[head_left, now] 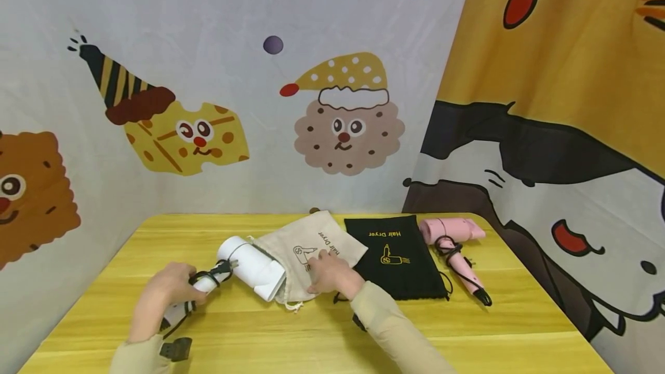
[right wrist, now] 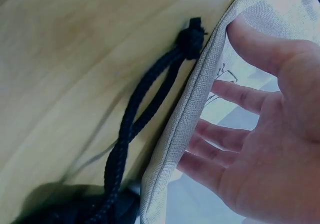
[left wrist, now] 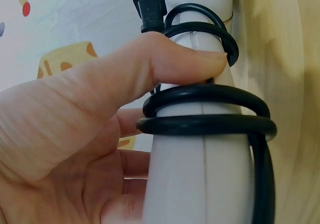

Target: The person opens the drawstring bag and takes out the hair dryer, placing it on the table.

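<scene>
In the head view my left hand (head_left: 168,293) holds a white hair dryer (head_left: 254,267) by its handle. Black cord (left wrist: 205,125) is wound round that handle, and my thumb presses across it in the left wrist view. The dryer's barrel lies at the mouth of a beige drawstring bag (head_left: 291,238), overlapping its edge. On the bag's printed front rests my right hand (head_left: 332,273). Its fingers are spread and mostly straight against the cloth, with the thumb at the seam (right wrist: 200,78) in the right wrist view.
A black drawstring pouch (head_left: 410,279) lies flat right of the beige bag, its black cord (right wrist: 132,108) near the seam. Farther right is a pink hair dryer (head_left: 449,229) with its cord wound round the handle. Printed curtains (head_left: 260,4) hang behind the wooden table (head_left: 291,345).
</scene>
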`<state>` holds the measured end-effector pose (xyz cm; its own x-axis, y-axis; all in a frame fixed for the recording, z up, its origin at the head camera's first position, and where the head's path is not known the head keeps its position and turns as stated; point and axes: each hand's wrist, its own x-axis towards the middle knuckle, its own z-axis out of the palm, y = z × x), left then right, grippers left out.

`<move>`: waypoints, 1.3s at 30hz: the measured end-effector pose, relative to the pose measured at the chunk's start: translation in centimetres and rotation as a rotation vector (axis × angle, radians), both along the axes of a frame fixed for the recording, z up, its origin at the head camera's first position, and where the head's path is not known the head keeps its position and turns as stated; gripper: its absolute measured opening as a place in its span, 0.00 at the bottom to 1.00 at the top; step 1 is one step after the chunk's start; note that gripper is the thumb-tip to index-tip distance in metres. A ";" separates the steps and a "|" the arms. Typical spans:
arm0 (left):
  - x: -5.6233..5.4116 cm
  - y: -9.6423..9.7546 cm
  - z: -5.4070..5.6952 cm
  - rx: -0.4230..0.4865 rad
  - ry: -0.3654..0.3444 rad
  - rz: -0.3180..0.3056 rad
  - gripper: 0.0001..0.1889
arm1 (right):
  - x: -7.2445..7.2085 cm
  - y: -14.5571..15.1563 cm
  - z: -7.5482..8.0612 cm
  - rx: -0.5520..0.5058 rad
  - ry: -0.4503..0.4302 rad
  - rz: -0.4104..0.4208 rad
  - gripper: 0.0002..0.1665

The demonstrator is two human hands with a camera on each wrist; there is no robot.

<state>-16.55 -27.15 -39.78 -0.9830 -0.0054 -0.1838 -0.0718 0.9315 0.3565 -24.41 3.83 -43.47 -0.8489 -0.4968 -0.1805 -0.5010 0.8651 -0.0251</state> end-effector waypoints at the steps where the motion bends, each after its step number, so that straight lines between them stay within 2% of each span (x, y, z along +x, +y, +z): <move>1: 0.0 -0.1 0.0 0.007 -0.004 -0.001 0.24 | -0.1 0.1 0.0 -0.002 0.000 0.003 0.37; 6: 0.1 -0.8 0.2 0.042 -0.014 0.004 0.27 | -0.3 0.7 -0.1 -0.019 -0.012 0.023 0.37; 11: 0.0 -1.3 0.3 0.054 0.001 0.016 0.35 | -0.5 1.4 -0.3 -0.049 -0.027 0.053 0.36; 19: -0.5 -1.1 -0.2 0.044 0.122 0.067 0.34 | -1.1 2.4 -0.4 -0.062 -0.040 0.123 0.33; 23: -0.7 -0.7 -0.4 0.045 0.147 0.119 0.36 | -1.3 2.8 -0.4 -0.013 -0.027 0.124 0.33; 29: -0.7 0.1 -0.7 0.064 0.182 0.239 0.22 | -1.6 3.1 -0.3 0.024 -0.014 0.133 0.34; 32: -0.7 0.3 -1.0 0.066 0.193 0.288 0.22 | -1.7 3.2 -0.2 0.036 -0.018 0.144 0.35; 39: -0.8 0.3 -2.1 0.052 0.228 0.355 0.21 | -2.1 3.4 -0.2 0.017 -0.054 0.135 0.35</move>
